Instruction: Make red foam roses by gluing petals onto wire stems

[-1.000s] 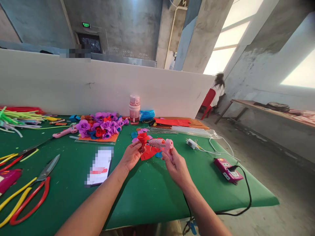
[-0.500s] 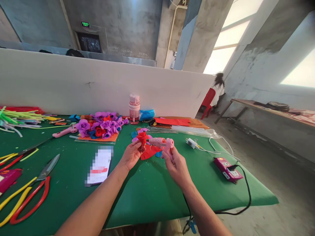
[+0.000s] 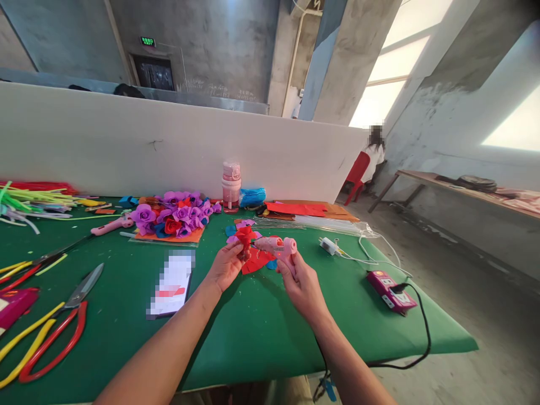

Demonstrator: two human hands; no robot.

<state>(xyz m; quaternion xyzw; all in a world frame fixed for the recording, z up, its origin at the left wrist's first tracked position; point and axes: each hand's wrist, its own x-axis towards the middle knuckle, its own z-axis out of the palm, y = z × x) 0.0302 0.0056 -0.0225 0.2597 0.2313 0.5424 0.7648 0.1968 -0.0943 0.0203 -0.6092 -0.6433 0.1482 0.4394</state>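
Note:
Between the fingertips of my left hand [image 3: 226,266] is a red paper flower [image 3: 245,235], its petals spread upward. My right hand [image 3: 302,281] grips the handle of a pink hot glue gun [image 3: 274,246], a small red light showing on its side. The gun's nozzle points left and reaches the flower; whether it touches cannot be made out. Beneath the hands lie red paper pieces [image 3: 255,262] along with blue and purple ones. A heap of purple, red and blue paper flowers [image 3: 181,215] rests on the table to the left.
Scissors [image 3: 70,315] with red and yellow handles and a phone [image 3: 172,284] lie to the left. A pink bottle [image 3: 231,188] stands by the white partition [image 3: 181,146]. At right are a white plug [image 3: 329,246] and a purple power strip [image 3: 392,291] with a black cord.
Both hands keep almost the same pose, with the glue gun's nozzle staying at the red flower. Only a slight shift of the camera shows.

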